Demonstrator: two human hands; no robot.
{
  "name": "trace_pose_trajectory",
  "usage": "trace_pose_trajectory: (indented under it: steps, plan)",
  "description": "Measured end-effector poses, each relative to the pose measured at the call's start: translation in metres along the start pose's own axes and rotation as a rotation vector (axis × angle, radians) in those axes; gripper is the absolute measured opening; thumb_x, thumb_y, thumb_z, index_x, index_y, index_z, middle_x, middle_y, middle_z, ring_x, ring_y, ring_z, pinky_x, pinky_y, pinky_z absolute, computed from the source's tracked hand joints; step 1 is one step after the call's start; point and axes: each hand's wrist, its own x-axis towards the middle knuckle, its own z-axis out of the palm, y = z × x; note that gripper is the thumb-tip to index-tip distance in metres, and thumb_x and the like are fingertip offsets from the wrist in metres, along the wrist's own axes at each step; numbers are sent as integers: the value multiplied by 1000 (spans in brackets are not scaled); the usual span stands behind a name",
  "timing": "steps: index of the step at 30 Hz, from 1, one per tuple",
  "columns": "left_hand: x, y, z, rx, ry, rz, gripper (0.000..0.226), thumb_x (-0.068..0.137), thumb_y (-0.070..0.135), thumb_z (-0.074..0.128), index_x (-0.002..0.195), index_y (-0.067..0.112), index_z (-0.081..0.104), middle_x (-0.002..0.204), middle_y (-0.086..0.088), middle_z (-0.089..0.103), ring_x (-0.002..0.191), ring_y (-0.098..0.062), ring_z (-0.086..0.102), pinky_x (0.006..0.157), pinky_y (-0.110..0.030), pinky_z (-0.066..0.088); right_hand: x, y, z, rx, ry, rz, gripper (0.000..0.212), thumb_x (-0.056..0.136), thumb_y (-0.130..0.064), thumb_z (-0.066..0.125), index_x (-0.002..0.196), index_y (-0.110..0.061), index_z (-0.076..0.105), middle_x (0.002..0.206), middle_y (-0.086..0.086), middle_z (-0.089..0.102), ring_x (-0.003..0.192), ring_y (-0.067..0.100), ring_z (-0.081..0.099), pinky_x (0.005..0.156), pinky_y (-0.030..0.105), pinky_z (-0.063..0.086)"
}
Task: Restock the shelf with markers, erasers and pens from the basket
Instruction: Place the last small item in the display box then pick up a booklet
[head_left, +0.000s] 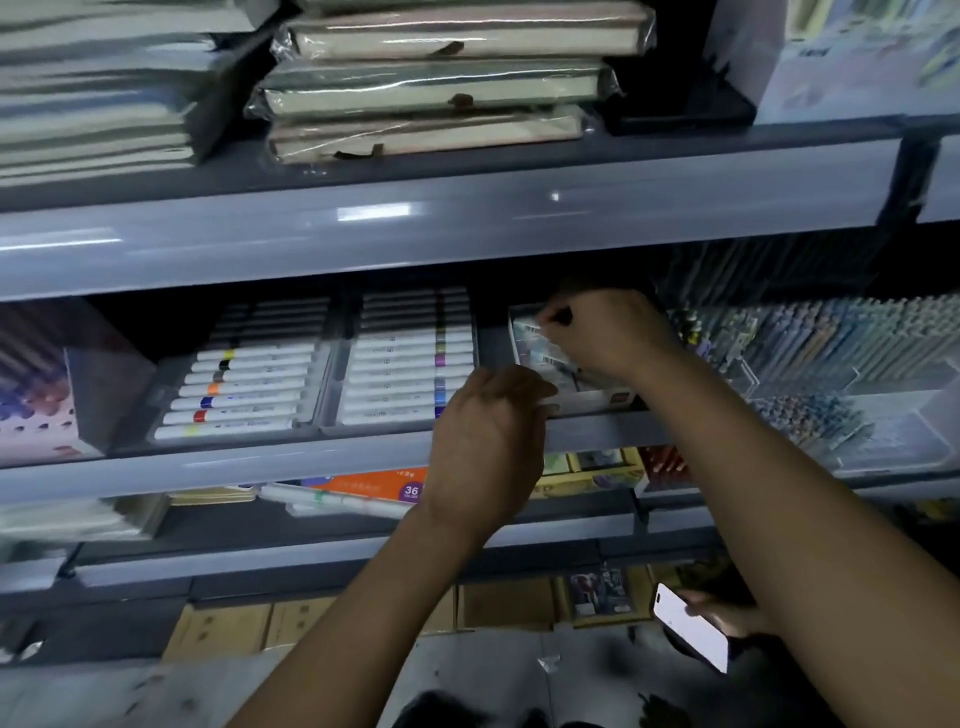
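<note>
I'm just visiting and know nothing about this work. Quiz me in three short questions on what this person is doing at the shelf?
1. True or false: the right hand is over the white box of small packets.
2. What lies in the two clear trays left of that box? A) notebooks B) markers C) scissors
3. Fill in: the left hand is at the box's ____ edge.

Key
1. True; its fingers pinch at a packet with a barcode.
2. B
3. front
</note>
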Motion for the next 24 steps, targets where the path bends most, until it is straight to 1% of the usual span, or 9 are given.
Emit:
trace_pose_trajectory:
  steps: [3,8,12,16,17,20,21,22,24]
  plan:
    - [1,-1,1,8,2,12,22,94,6,69,113,13,78,114,-2,74,99,-23,62,78,-33,53,6,2,2,-17,-9,-14,26,103,-32,57,124,-32,71,135,0,68,119,28,64,97,34,52]
    - [0,-1,3,31,20,15,22,93,5,70,112,14,77,111,-1,74,96,-22,62,76,-33,52,12,5,8,-36,2,5,25,103,-37,57,124,-35,70,132,7,67,116,32,63,95,37,52]
    - [-1,-2,3,36,22,23,24,92,5,70,113,14,76,111,-2,74,94,-22,63,75,-33,52,15,9,10,-28,25,26,29,102,-39,59,128,-30,68,129,10,67,114,33,63,92,37,53]
    - [-1,0,2,37,12,12,25,92,5,69,114,14,77,113,-2,74,96,-23,64,76,-33,53,11,10,13,-11,111,-23,29,99,-33,62,126,-27,71,125,10,69,111,34,64,88,35,54]
    - [-1,0,1,35,9,10,25,92,5,70,114,14,77,113,-2,74,96,-23,64,76,-33,52,9,12,13,-6,147,-26,29,98,-31,63,126,-25,71,123,10,71,110,33,65,86,33,53]
    - [1,0,0,21,-3,13,21,93,7,69,112,14,75,111,-2,72,96,-24,65,75,-33,53,1,23,9,52,296,31,22,93,-22,68,114,-21,77,111,9,76,99,33,70,78,24,44]
    - [1,1,1,14,-3,16,20,94,8,69,112,14,75,111,-2,71,96,-24,66,75,-33,54,-1,27,7,49,313,53,19,93,-22,69,109,-21,79,106,10,77,95,33,71,76,24,45]
    - [1,2,2,6,-2,18,21,95,9,69,114,14,75,111,-3,70,95,-24,67,74,-34,55,-4,30,5,29,300,62,18,93,-25,69,107,-21,79,102,10,77,92,33,71,75,25,48]
    - [1,4,5,5,-3,25,25,96,10,71,121,14,75,114,-4,68,94,-26,68,73,-35,56,-9,34,4,-2,241,45,19,93,-27,69,107,-21,80,101,8,78,93,32,72,78,32,56]
